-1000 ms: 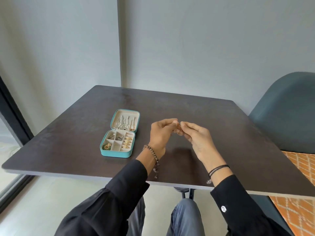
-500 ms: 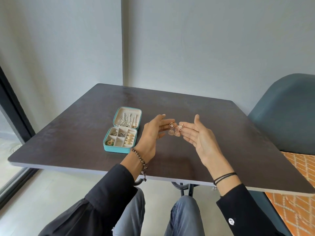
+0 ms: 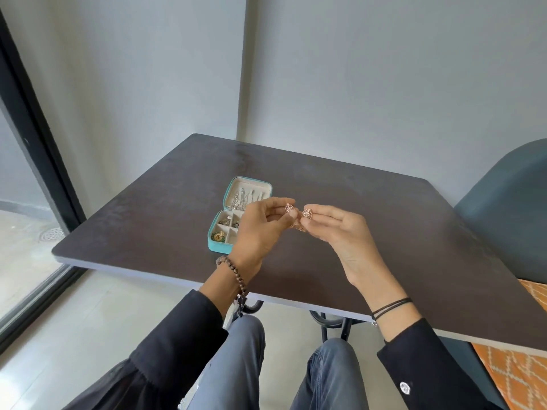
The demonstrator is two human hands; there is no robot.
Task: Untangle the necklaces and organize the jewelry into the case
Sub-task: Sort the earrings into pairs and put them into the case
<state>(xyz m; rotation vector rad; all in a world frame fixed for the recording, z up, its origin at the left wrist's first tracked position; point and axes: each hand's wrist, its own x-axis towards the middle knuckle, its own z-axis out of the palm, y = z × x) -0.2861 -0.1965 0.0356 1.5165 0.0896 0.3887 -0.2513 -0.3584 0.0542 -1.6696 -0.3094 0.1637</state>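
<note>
A small teal jewelry case (image 3: 219,247) lies open on the dark table (image 3: 414,232), silver chains in its lid and small pieces in its cream compartments. Above the table, just right of the case, my left hand (image 3: 260,232) pinches one rose-gold filigree earring (image 3: 289,208). My right hand (image 3: 343,232) pinches a matching earring (image 3: 307,213). The two pieces are almost touching, and their lower parts hang between my fingertips. My left hand hides the case's right side.
A grey-blue chair (image 3: 509,208) stands at the table's right side, over an orange patterned rug (image 3: 518,368). A dark window frame (image 3: 38,149) runs along the left. Grey walls meet behind the table's far edge. My knees are under the near edge.
My hands, loosely spread half a second ago, have closed their fingertips on the two earrings and drawn together. The view has shifted so the case sits partly behind my left hand.
</note>
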